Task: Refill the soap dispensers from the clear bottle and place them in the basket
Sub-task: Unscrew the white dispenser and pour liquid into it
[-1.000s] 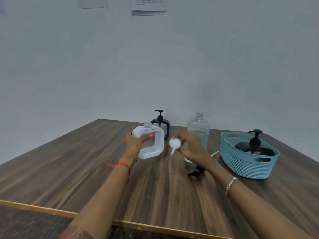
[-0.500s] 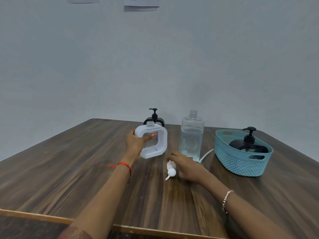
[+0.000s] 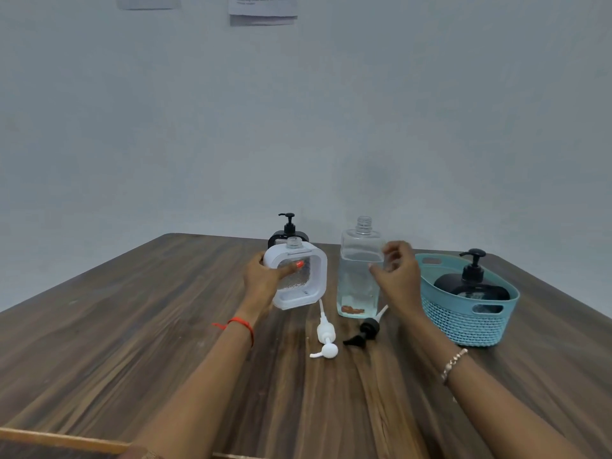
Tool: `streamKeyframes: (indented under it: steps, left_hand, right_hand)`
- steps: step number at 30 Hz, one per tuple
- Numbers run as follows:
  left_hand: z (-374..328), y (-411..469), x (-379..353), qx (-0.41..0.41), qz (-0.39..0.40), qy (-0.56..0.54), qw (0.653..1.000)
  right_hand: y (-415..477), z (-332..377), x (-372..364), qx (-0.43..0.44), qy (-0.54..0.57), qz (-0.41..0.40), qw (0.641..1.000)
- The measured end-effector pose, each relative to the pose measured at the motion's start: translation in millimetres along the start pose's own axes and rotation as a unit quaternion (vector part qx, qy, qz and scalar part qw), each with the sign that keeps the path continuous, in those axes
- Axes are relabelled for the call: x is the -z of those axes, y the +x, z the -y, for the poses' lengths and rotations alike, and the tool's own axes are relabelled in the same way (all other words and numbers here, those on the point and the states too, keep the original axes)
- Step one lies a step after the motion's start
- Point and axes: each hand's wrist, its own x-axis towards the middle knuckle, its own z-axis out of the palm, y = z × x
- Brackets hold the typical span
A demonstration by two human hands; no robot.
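My left hand [image 3: 265, 279] grips the white dispenser [image 3: 299, 276] by its near side, thumb across the ribbed clear window; the other fingers wrap behind and are hidden. It stands on the surface [image 3: 132, 326], neck uncapped. Its white pump [image 3: 326, 339] lies flat just in front, tube pointing back toward it. A black pump [image 3: 366, 331] lies beside that, its tube partly hidden behind my right wrist.

My right hand [image 3: 399, 279] is at the right side of the clear bottle [image 3: 359, 270], fingers [image 3: 395, 248] spread and curled, thumb near the bottle's wall; motion blur keeps me from telling whether they touch. The bottle stands open-necked, part full.

Behind the white one, a black dispenser [image 3: 287, 231] is mostly covered, only pump and shoulders showing. Another black dispenser [image 3: 472, 286] sits in the teal basket [image 3: 463, 323] at right, lower body hidden by the rim.
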Motion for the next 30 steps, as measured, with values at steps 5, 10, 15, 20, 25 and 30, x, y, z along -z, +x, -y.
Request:
streamKeyframes:
  steps: [5,10,15,20,25,30]
  left_hand:
    - [0.5,4.7,-3.6,-0.008,0.008,-0.017,1.000]
    - [-0.2,7.7,-8.2,-0.008,0.036,-0.029,0.999]
    - [0.8,11.9,-10.2,-0.018,0.056,-0.016,0.998]
    - [-0.5,15.7,-9.6,-0.028,0.048,-0.007,0.998]
    - [-7.9,13.4,-8.7,-0.058,0.025,0.017,0.998]
    - [-10.8,7.5,-11.6,-0.098,-0.029,0.068,0.992]
  right_hand:
    - [33.4,-23.6,-1.8,-0.175,0.051,0.116,0.976]
    - [39.0,-31.7,-16.0,-0.200,0.105,0.182,0.957]
    - [38.8,-27.1,-25.6,-0.191,0.067,0.145,0.969]
    - [32.2,-8.8,-27.4,-0.144,-0.002,0.098,0.985]
    - [42.3,15.5,-25.8,-0.092,-0.037,0.135,0.986]
    - [56.2,30.3,-28.2,0.001,-0.117,0.126,0.985]
